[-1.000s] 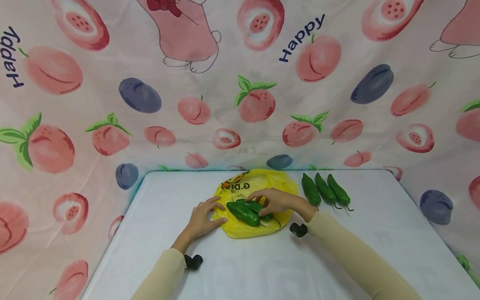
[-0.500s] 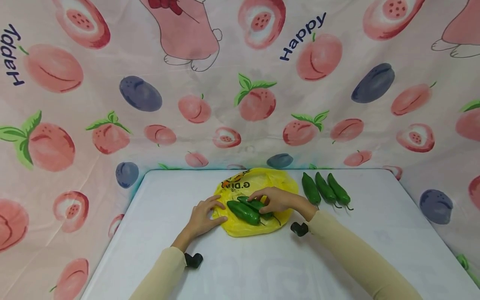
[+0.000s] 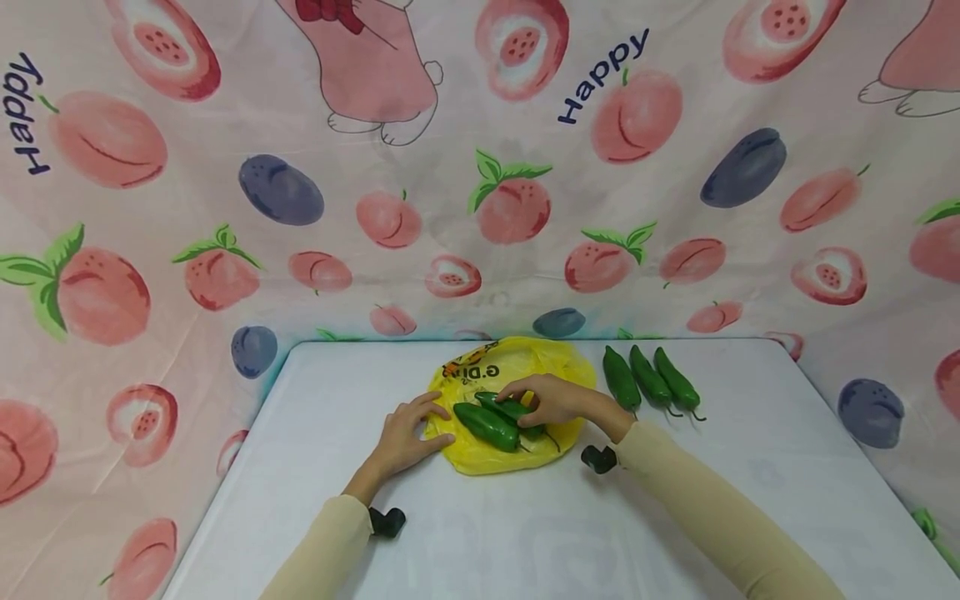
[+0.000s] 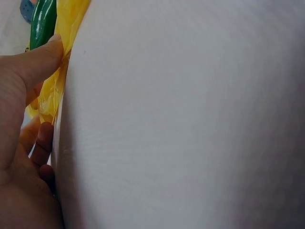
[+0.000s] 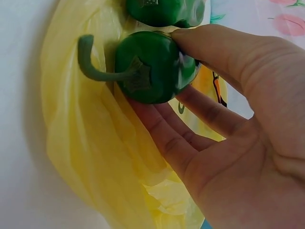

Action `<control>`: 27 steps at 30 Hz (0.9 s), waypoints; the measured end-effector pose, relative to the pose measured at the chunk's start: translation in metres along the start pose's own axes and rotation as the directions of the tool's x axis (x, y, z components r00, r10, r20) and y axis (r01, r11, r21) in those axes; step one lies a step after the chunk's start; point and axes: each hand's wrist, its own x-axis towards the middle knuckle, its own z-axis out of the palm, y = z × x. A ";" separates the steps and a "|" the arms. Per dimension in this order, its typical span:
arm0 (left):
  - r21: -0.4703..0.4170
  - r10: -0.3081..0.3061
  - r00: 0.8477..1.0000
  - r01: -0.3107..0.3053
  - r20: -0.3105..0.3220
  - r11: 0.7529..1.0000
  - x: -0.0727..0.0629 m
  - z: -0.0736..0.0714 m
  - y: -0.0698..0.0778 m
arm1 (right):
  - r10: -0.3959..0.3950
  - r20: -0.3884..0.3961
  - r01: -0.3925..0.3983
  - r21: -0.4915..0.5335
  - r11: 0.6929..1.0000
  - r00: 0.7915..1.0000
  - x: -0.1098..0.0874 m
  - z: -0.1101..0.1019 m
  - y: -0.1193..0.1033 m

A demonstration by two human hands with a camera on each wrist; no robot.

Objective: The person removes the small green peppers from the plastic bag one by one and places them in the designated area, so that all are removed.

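Note:
A yellow plastic bag (image 3: 480,461) with dark print lies flat near the table's far edge. Two green chili peppers rest on it side by side. My right hand (image 3: 551,402) grips the farther green pepper (image 5: 147,64), thumb on one side and fingers on the other; its curved stem sticks out in the right wrist view. The nearer green pepper (image 3: 487,427) lies beside it, out of the grip. At the bag's left edge my left hand (image 3: 405,433) rests with thumb and fingers spread apart. The thumb touches the yellow plastic in the left wrist view.
Three more green peppers (image 3: 652,379) lie in a row on the white table (image 3: 480,533), right of the bag. Behind the table hangs a peach-patterned cloth (image 3: 450,167). A black wrist device (image 3: 387,522) sits by the left sleeve.
The farther pepper under my right hand has shifted very slightly away from me. The left hand and the bag look the same.

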 end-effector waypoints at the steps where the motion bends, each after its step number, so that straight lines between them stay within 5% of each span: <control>1: -0.002 -0.002 1.000 0.002 0.002 1.000 0.000 0.000 0.000 | -0.006 -0.002 0.006 0.000 1.000 1.000 0.000 0.000 0.000; 27: -0.006 0.025 0.999 -0.025 -0.027 1.000 -0.001 0.001 -0.001 | -0.111 -0.089 0.108 -0.046 0.993 0.990 -0.015 -0.014 -0.007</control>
